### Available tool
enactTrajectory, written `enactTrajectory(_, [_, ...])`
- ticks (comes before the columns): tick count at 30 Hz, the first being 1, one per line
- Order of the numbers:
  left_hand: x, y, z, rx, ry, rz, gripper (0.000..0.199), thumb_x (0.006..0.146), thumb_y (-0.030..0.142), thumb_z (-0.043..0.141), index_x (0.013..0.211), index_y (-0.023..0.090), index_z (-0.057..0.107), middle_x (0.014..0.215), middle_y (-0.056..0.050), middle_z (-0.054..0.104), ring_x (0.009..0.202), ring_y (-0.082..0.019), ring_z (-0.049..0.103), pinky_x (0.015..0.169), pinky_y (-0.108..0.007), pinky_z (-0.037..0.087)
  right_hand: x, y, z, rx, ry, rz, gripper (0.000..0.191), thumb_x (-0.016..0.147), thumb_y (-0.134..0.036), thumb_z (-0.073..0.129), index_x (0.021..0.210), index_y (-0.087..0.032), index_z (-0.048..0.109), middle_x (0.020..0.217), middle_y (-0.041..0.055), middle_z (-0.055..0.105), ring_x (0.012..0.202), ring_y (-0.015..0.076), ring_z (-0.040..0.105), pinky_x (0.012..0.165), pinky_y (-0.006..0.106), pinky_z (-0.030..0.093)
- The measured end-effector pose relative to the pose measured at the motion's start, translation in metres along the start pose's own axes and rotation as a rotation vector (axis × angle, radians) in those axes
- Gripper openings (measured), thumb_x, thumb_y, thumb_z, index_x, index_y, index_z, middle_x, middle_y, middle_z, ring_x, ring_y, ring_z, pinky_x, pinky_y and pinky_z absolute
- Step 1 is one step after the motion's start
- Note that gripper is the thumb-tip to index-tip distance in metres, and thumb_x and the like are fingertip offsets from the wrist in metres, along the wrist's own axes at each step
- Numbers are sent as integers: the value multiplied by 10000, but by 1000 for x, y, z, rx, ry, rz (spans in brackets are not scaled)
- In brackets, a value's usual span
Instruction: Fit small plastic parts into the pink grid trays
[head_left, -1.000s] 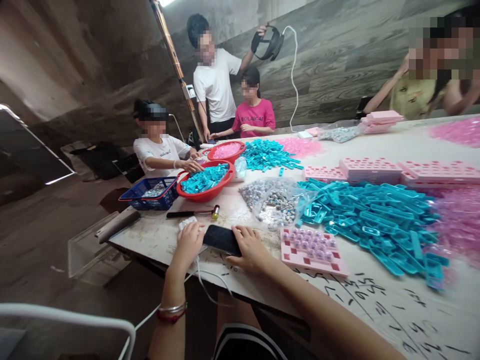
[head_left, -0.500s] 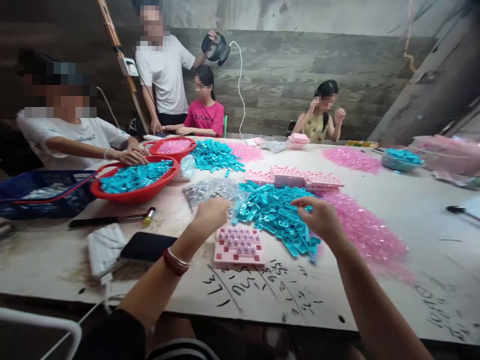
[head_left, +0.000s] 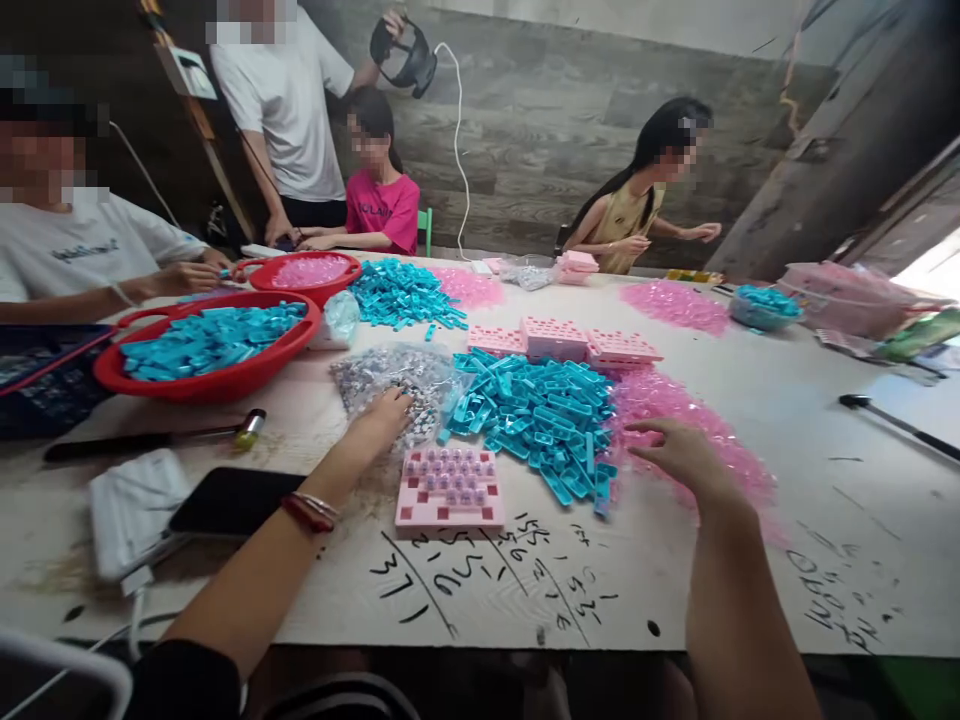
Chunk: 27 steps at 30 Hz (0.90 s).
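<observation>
My left hand (head_left: 381, 418) reaches onto small silvery parts (head_left: 379, 375) in a clear plastic bag. Its fingers are bent and close together, and what they pinch, if anything, is too small to make out. Over the near edge of the pink translucent pieces (head_left: 697, 425), my right hand (head_left: 679, 455) is open, fingers apart, with nothing visible in it. Between my hands lies a pile of blue plastic pieces (head_left: 551, 410). In front of it sits a pink block (head_left: 448, 517) holding rows of small round clear parts, with several darker pink squares bare.
Pink blocks (head_left: 555, 338) stand behind the blue pile. To the left are a red basin (head_left: 202, 385) of blue pieces, a hammer (head_left: 247, 430), a phone (head_left: 232, 500) and a white power bank (head_left: 139, 510). Other people are around the table's far side.
My left hand has moved left from above the pink block to the bag of small parts. My right hand has gone from the blue pile to the pink pieces. The view has shifted.
</observation>
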<state>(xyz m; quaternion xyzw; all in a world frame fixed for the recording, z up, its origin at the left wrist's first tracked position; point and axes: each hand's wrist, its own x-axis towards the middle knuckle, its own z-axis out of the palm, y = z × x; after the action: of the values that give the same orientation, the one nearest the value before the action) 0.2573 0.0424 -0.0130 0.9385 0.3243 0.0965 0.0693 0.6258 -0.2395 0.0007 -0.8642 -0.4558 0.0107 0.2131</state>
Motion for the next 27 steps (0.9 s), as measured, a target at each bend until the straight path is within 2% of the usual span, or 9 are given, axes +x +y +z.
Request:
enactTrajectory(3, [-4,5,-7,-16,19,-15,140,842,147,511,942,133,608,1019,-88,569,904,-191,570,848,-295,453,3,-6,5,-7,-70,33,270,642,-338,639,866,-221,733,747,34,686,658,216,619,597,300,448])
enactTrajectory(9, [-3,9,-21,-50,86,-26,181,831,206,609,976,107,650,972,-96,604,913,-207,591,876,-310,448,5,-10,15,-52,54,80,102,639,-278,602,658,-190,650,653,27,646,620,201,595,549,279,404])
enactTrajectory(11, [-5,13,-28,-54,104,-19,216,819,198,630,1017,114,652,971,-95,611,904,-207,594,874,-320,451,5,-12,16,-69,115,96,102,648,-289,606,646,-187,605,636,28,630,617,203,588,549,281,396])
enactTrajectory(13, [-9,20,-39,-86,142,29,242,810,170,635,1050,136,649,950,-78,619,879,-195,593,856,-320,458,4,-15,15,-67,200,107,124,659,-303,619,691,-186,593,670,42,638,639,210,590,576,294,404])
enactTrajectory(16, [-20,34,-55,-215,240,180,301,827,169,618,1128,159,623,929,-54,619,791,-154,582,801,-293,468,3,-20,12,-43,340,91,159,679,-281,621,791,-168,620,756,87,658,685,221,598,653,314,427])
enactTrajectory(18, [-27,40,-60,-272,251,266,312,849,179,594,1159,155,609,916,-45,611,748,-135,573,762,-271,470,4,-24,11,-31,389,60,204,682,-265,615,847,-149,647,761,98,656,697,227,597,691,321,436])
enactTrajectory(20, [-30,41,-57,-229,191,287,279,858,158,569,1131,141,624,903,-51,599,768,-145,578,754,-271,470,5,-30,12,-29,420,35,240,683,-266,609,878,-138,666,734,89,647,690,229,592,700,327,439])
enactTrajectory(23, [-31,32,-41,-107,80,203,208,853,101,526,1009,115,665,928,-82,594,841,-180,593,786,-292,473,5,-40,15,-35,477,-10,246,695,-280,587,870,-134,679,710,80,629,672,223,578,696,331,438])
enactTrajectory(27, [-29,15,-24,-107,40,113,220,844,53,475,865,118,683,936,-89,628,850,-181,612,814,-289,477,3,-49,17,-25,495,-45,218,714,-301,560,817,-147,675,701,77,619,642,215,567,678,330,436])
